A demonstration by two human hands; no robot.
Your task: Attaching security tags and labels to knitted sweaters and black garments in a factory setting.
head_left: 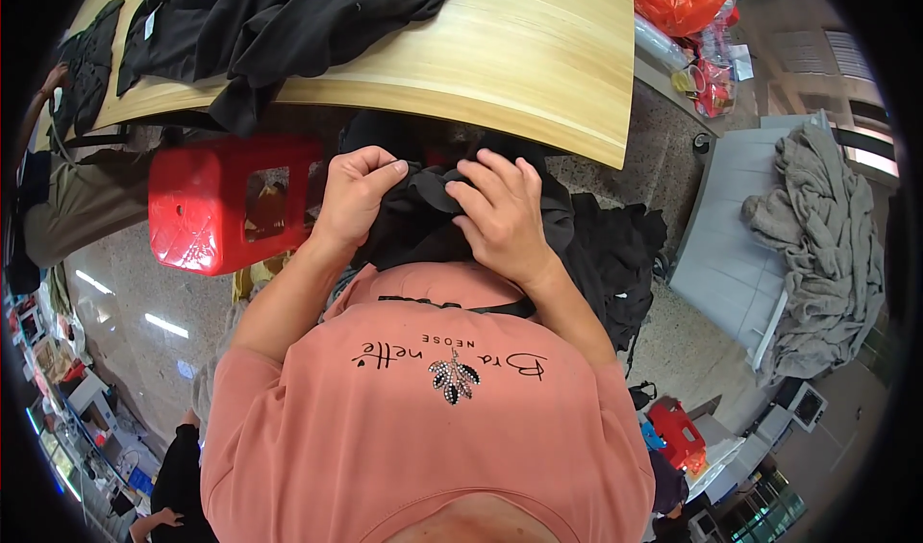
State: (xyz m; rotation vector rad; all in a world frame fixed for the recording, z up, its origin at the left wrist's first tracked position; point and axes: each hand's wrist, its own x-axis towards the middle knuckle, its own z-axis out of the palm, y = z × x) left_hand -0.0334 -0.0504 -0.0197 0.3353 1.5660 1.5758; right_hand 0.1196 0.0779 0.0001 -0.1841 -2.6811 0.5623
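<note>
A black garment (413,221) lies bunched in my lap, below the table's front edge. The thumb and bent fingers of my left hand (351,195) pinch its upper edge. Close by on the right, my right hand (507,218) is curled at the same cloth, with its fingertips on a fold and its upper fingers somewhat apart. A short stretch of the edge runs between the two hands. Folds hide most of the garment's shape and the underside of my right fingers.
Dark garments (288,24) lie on the wooden table (538,53) ahead. A red plastic stool (192,207) stands to the left, near another person. More black cloth (620,255) hangs at my right. Beyond it, grey cloth (817,255) is heaped on a grey cart (726,245).
</note>
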